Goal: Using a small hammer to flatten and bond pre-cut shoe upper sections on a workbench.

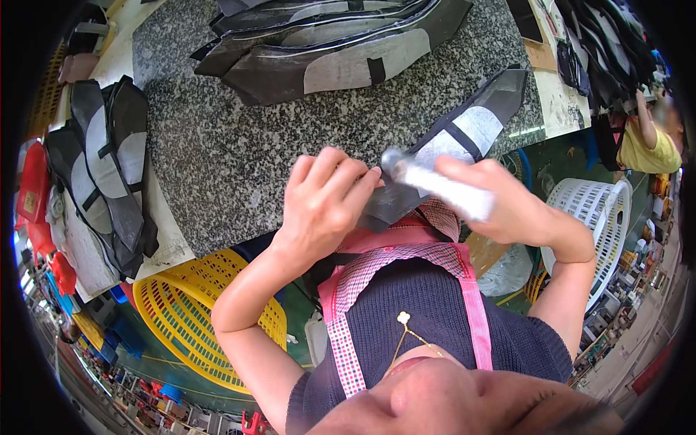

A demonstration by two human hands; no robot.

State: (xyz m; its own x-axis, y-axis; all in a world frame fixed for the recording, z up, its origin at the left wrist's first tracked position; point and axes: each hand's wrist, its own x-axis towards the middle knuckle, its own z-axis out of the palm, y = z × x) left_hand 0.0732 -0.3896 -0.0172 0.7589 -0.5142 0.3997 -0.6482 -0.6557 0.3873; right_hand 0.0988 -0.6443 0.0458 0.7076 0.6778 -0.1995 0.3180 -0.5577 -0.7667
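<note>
Lying slantwise at the near edge of the bench (210, 159), the piece (435, 148) is long and dark grey, with a pale patch (483, 126) crossed by a black strap (461, 139). From where I stand, the left hand (326, 196) has its fingers bent, tips touching the piece; whether they pinch it, I can't tell. The right hand (500, 199) is closed round a hammer (442, 187), its pale handle blurred, the head just above the piece.

The bench is speckled black-and-grey stone. Similar pieces form a stack (341, 58) at its far side and a pile (109, 159) to the left. Below are a yellow basket (174, 341), a white basket (591, 196) and a green floor (554, 161); a person in yellow (649, 148) is off to the right.

Bare stone separates the stack from the hands, and the piece's lower end reaches the front edge.
</note>
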